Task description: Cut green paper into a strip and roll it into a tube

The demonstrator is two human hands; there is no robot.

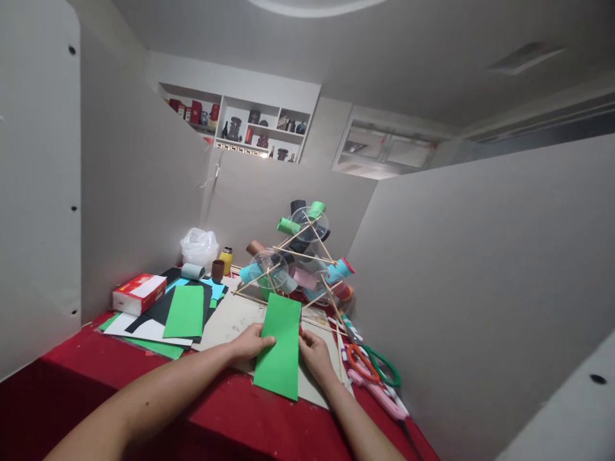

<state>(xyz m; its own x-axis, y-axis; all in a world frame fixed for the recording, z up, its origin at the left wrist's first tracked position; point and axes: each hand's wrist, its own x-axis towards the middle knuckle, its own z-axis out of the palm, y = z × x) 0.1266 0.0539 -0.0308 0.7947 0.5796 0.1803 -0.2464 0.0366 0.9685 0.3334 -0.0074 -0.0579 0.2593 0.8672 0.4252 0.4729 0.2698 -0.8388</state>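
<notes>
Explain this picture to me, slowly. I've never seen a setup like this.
There's no machine: these are a person's two bare hands, seen from a camera worn on the head, looking forward and down. The left hand holds a green sheet, thumb on top; the right hand is at its right edge, its grip unclear. Below are a pale board and a red surface. Leftward lie another green sheet and a tissue pack; rightward, an orange looped handle. Behind stands a stick-and-tube structure.

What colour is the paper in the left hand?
The paper is plain bright green, clearest in the head view.
</notes>
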